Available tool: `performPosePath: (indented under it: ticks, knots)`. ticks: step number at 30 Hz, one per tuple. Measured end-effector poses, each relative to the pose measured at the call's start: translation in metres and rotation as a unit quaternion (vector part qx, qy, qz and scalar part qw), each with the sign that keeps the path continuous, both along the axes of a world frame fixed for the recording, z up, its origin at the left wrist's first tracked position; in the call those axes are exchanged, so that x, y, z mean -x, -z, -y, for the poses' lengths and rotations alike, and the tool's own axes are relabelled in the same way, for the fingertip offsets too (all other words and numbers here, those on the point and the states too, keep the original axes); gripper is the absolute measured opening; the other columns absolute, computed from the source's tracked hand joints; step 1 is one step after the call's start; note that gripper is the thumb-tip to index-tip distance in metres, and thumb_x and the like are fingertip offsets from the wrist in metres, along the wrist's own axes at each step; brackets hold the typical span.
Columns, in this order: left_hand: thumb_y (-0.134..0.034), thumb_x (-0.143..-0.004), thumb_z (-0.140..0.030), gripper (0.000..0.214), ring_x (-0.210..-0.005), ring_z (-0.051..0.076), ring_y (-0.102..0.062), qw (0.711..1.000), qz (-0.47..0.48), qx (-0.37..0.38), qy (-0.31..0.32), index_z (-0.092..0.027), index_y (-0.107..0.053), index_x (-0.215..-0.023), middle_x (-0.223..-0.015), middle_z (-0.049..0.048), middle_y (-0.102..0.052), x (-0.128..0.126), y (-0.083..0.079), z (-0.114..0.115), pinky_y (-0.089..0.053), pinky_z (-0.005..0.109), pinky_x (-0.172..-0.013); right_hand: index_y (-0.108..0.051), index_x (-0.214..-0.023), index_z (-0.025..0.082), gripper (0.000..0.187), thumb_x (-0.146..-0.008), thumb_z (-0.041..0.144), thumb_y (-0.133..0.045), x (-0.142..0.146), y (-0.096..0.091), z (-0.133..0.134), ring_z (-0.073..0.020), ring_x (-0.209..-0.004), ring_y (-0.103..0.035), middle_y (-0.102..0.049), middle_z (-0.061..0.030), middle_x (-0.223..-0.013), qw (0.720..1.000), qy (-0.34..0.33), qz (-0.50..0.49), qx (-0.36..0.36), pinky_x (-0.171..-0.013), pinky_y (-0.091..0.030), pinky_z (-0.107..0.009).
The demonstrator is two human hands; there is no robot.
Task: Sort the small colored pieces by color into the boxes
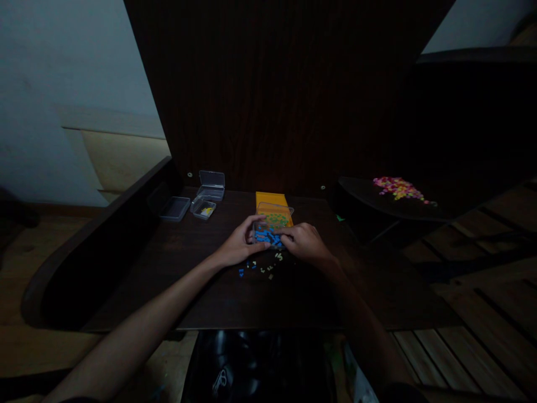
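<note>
Our left hand [240, 242] grips a clear, rectangular plastic box [275, 246] of small blue pieces [265, 235]; our right hand [307, 242] curls over its right side, pinch indiscernible.

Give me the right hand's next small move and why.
The right hand should probably pinch up one of the blue pieces: its fingers are at the open clear box that holds them, and the left hand grips that box.

The left hand [240, 240] holds a clear box [276, 247] of blue pieces [265, 236], the right hand [307, 242] over it.
</note>
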State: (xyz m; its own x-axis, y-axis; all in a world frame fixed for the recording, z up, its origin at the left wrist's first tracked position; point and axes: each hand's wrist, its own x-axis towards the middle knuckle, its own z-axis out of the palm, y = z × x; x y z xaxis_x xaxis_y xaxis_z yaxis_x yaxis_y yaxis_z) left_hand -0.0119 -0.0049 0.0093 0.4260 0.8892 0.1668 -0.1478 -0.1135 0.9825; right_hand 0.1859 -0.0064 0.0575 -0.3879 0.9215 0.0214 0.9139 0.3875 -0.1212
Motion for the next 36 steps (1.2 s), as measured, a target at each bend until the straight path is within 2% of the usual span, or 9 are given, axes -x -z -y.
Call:
performPosePath:
  ticks: [4,14,22,26,32,36]
  knots:
    - [-0.077,-0.068,-0.021,0.067,-0.105,0.022,-0.063,1.000,0.005,-0.006,0.004,-0.020,-0.043,-0.126,-0.122,0.0108,-0.059,0.0001,0.0005,-0.0006,-0.051,0.042,-0.094,-0.064,-0.122,0.031,0.040,-0.088,0.026,-0.043,0.0001,0.0009,-0.0003,-0.0184,-0.097,-0.067,-0.071,-0.0019,-0.112,1.000,0.009,-0.009,-0.020,-0.086,-0.047,-0.027]
    - [-0.077,-0.067,-0.021,0.068,-0.105,0.022,-0.063,1.000,0.008,-0.001,0.000,-0.020,-0.043,-0.126,-0.124,0.0110,-0.058,0.0002,-0.0015,0.0004,-0.050,0.043,-0.095,-0.063,-0.124,0.028,0.041,-0.088,0.028,-0.042,0.0019,0.0000,-0.0006,-0.0185,-0.092,-0.067,-0.072,-0.0044,-0.109,0.999,0.023,0.018,-0.017,-0.084,-0.047,-0.027]
    - [-0.076,-0.068,-0.023,0.069,-0.107,0.023,-0.062,1.000,-0.002,-0.004,0.000,-0.020,-0.042,-0.128,-0.125,0.0108,-0.057,0.0004,0.0002,0.0002,-0.050,0.043,-0.097,-0.063,-0.123,0.034,0.041,-0.089,0.026,-0.040,0.0037,0.0006,0.0002,-0.0200,-0.097,-0.067,-0.070,-0.0024,-0.113,0.999,-0.011,0.031,-0.011,-0.085,-0.047,-0.029]
    - [-0.076,-0.068,-0.021,0.068,-0.105,0.022,-0.063,1.000,-0.004,-0.011,-0.001,-0.020,-0.043,-0.127,-0.125,0.0111,-0.058,0.0007,0.0002,-0.0005,-0.051,0.043,-0.095,-0.063,-0.124,0.032,0.041,-0.090,0.027,-0.041,0.0031,0.0005,0.0005,-0.0197,-0.098,-0.067,-0.070,-0.0025,-0.113,0.999,-0.007,0.038,-0.004,-0.086,-0.047,-0.028]
    - [-0.076,-0.069,-0.021,0.067,-0.108,0.023,-0.062,1.000,-0.006,-0.006,0.001,-0.020,-0.043,-0.127,-0.126,0.0112,-0.058,0.0017,-0.0024,0.0000,-0.050,0.043,-0.096,-0.062,-0.125,0.029,0.041,-0.090,0.027,-0.042,0.0013,0.0014,-0.0002,-0.0188,-0.098,-0.066,-0.070,-0.0025,-0.114,1.000,0.003,-0.005,-0.025,-0.088,-0.047,-0.027]
    - [-0.076,-0.069,-0.021,0.068,-0.109,0.024,-0.061,1.000,-0.010,0.000,0.011,-0.020,-0.042,-0.128,-0.127,0.0120,-0.056,0.0005,-0.0029,0.0025,-0.049,0.044,-0.097,-0.060,-0.127,0.031,0.042,-0.090,0.028,-0.042,0.0036,0.0009,0.0022,-0.0183,-0.099,-0.066,-0.068,-0.0009,-0.118,1.000,-0.024,-0.002,-0.016,-0.089,-0.047,-0.028]
